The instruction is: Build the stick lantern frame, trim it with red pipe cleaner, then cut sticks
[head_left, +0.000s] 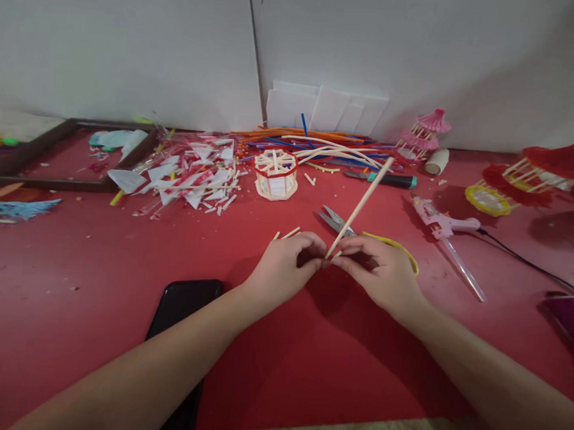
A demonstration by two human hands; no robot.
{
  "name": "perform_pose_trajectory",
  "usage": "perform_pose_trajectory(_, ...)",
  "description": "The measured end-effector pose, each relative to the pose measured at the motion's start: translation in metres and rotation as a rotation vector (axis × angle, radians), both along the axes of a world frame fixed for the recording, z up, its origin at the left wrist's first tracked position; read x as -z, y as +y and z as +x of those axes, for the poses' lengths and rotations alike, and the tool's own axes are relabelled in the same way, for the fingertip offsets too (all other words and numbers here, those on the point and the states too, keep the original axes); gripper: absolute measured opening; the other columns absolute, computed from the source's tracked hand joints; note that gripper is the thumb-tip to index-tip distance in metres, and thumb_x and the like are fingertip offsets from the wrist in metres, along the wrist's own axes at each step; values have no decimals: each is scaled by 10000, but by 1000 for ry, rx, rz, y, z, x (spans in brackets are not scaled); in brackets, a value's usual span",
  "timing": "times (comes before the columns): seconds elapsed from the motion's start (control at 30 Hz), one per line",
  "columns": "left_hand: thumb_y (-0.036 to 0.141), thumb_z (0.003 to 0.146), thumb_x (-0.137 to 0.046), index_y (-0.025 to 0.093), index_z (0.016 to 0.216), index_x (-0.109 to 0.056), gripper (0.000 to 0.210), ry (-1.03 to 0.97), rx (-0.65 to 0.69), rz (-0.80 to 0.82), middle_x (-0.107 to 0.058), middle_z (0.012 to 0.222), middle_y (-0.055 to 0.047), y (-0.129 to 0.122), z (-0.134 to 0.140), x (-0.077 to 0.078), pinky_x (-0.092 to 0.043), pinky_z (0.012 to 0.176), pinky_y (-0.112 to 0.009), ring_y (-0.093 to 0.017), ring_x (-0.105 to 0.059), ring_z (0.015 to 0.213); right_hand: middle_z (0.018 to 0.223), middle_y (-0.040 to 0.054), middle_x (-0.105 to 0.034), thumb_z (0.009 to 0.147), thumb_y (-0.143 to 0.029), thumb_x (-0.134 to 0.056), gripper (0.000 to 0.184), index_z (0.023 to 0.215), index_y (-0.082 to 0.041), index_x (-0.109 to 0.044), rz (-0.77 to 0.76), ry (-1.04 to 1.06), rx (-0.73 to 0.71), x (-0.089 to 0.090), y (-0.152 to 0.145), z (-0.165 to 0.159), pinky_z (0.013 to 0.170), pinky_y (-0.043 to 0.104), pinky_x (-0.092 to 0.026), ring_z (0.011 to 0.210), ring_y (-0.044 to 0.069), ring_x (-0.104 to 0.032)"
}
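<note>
A long pale wooden stick (362, 206) slants up and to the right, its lower end pinched in the fingertips of my left hand (282, 263). My right hand (385, 271) meets it there, thumb and fingers closed on a short bit of stick (337, 255). The fingertips of both hands almost touch. Just behind my right hand lie scissors (333, 221), blades pointing left, with a yellow handle (401, 246) partly hidden. Two short stick pieces (290, 232) rest on the red table beyond my left hand.
A small round stick frame (275, 176) with a red rim stands beyond my hands. Behind it lie coloured pipe cleaners (319, 143). A cutter knife (389, 180) and pink glue gun (443, 223) are rightward. Scraps (188, 171) and a black phone (186, 306) are leftward.
</note>
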State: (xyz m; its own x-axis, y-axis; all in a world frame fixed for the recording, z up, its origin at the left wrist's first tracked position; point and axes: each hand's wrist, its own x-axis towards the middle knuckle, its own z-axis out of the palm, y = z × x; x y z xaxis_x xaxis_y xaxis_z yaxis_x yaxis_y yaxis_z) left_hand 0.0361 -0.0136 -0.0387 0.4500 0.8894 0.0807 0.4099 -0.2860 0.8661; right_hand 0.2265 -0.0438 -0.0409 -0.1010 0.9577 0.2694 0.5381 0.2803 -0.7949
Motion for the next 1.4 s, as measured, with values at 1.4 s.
perform_pose_trajectory(1.4,18,766,-550,190,759,-655,202,142,-24,107,-699,769,14,2,-2,0,-515,757,-272,-142,-664,741,912,20,-771,784,-146,-616,289,1057,-239,-631,-120,30,-103,9,7,-8,801,354,-611,868,195,-747)
